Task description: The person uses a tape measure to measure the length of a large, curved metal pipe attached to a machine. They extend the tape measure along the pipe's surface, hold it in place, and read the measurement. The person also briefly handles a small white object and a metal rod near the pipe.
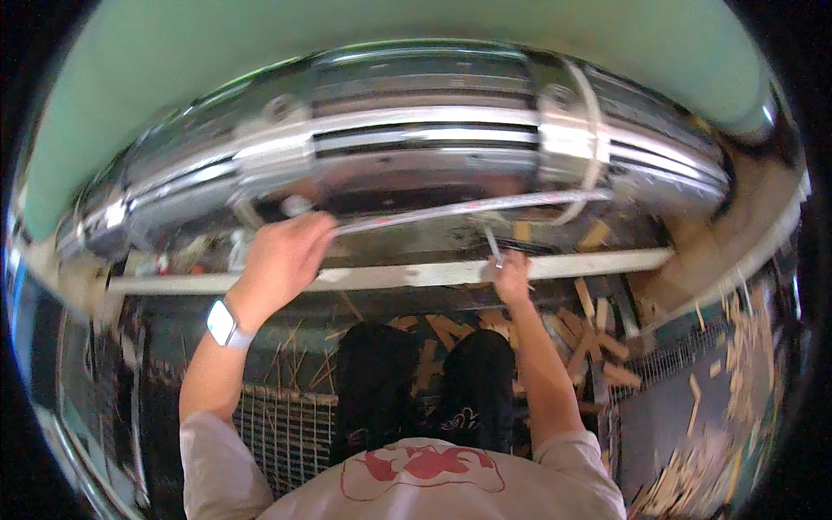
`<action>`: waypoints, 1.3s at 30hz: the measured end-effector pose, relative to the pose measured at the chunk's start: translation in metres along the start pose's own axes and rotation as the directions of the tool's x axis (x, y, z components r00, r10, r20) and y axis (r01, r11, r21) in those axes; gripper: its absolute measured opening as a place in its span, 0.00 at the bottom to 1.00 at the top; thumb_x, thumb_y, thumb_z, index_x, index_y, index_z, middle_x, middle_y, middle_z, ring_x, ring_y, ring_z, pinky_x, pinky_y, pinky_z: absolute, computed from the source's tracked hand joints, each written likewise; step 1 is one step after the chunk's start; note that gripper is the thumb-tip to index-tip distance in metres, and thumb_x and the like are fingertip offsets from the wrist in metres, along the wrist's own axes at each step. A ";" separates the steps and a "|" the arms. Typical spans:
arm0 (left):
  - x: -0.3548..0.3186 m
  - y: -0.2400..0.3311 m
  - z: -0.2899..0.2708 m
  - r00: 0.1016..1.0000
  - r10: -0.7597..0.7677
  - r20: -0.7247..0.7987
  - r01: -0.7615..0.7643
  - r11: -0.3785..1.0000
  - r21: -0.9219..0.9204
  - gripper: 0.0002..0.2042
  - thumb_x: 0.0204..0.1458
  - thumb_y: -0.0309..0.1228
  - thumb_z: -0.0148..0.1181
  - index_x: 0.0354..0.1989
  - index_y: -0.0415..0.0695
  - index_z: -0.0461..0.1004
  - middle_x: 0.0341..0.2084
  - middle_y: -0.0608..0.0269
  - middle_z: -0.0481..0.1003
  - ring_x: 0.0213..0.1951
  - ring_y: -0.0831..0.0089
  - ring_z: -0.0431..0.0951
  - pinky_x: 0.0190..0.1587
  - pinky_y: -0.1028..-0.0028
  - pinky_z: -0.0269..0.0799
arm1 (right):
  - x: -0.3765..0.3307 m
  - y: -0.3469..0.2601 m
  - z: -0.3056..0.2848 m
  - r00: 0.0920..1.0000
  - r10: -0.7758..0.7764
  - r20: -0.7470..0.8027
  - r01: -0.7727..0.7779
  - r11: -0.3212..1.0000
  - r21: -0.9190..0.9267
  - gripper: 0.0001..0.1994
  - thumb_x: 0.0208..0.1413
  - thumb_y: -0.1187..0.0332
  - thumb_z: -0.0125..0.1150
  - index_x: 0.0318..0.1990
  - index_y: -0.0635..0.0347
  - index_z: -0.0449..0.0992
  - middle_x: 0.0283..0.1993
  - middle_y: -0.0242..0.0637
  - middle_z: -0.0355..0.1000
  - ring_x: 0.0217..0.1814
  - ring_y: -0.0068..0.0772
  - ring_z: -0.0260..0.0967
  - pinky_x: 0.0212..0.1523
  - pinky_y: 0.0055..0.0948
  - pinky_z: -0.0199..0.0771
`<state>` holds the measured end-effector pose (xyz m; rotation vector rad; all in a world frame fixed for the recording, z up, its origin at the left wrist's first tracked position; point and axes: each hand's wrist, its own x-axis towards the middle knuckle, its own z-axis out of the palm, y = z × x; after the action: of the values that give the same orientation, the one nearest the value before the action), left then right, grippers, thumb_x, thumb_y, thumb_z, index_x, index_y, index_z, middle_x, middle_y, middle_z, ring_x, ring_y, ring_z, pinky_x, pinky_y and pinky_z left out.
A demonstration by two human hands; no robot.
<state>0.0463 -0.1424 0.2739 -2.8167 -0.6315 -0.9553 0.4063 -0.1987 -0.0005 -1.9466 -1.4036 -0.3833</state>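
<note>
My left hand [286, 251] is closed around the left end of a long thin metal strip [451, 211] that runs to the right along the front of a large shiny metal machine [416, 139]. A white watch sits on that wrist. My right hand [511, 273] grips a small slim metal tool [491, 245] pointing up toward the strip, just above a pale horizontal rail [390, 276]. Both arms reach forward from the lower edge, over my dark trousers.
A green wall [260, 52] rises behind the machine. Wood scraps and splinters [598, 334] litter the floor at the right and between my feet. A metal floor grating [277, 425] lies at lower left, another at the right.
</note>
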 end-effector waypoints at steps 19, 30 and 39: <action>0.000 0.028 -0.006 0.997 -0.009 0.075 0.019 0.992 -0.125 0.04 0.49 0.23 0.51 0.25 0.38 0.66 0.17 0.53 0.70 0.23 0.57 0.73 0.24 0.67 0.64 | 0.000 0.013 0.010 0.995 0.027 0.100 -0.005 0.976 -0.216 0.16 0.55 0.58 0.51 0.31 0.65 0.74 0.42 0.42 0.66 0.48 0.43 0.58 0.46 0.44 0.54; 0.024 0.025 0.015 0.997 -0.001 0.072 0.009 0.994 -0.113 0.07 0.52 0.27 0.50 0.24 0.39 0.64 0.16 0.53 0.69 0.22 0.55 0.72 0.23 0.66 0.63 | -0.002 0.013 0.012 0.993 0.036 0.114 -0.011 0.977 -0.214 0.15 0.52 0.59 0.51 0.33 0.65 0.74 0.41 0.42 0.65 0.48 0.41 0.58 0.46 0.42 0.54; 0.031 0.031 0.020 0.999 0.015 0.052 -0.009 0.995 -0.097 0.07 0.52 0.28 0.50 0.25 0.39 0.65 0.16 0.53 0.68 0.21 0.54 0.71 0.23 0.65 0.63 | 0.000 0.006 0.005 0.986 0.055 0.160 -0.023 0.980 -0.197 0.17 0.55 0.58 0.48 0.34 0.66 0.73 0.43 0.43 0.66 0.49 0.43 0.58 0.49 0.42 0.54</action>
<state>0.0932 -0.1549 0.2777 -2.9361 -0.5889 -0.9364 0.4114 -0.1965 -0.0060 -2.2045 -1.4761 -0.3588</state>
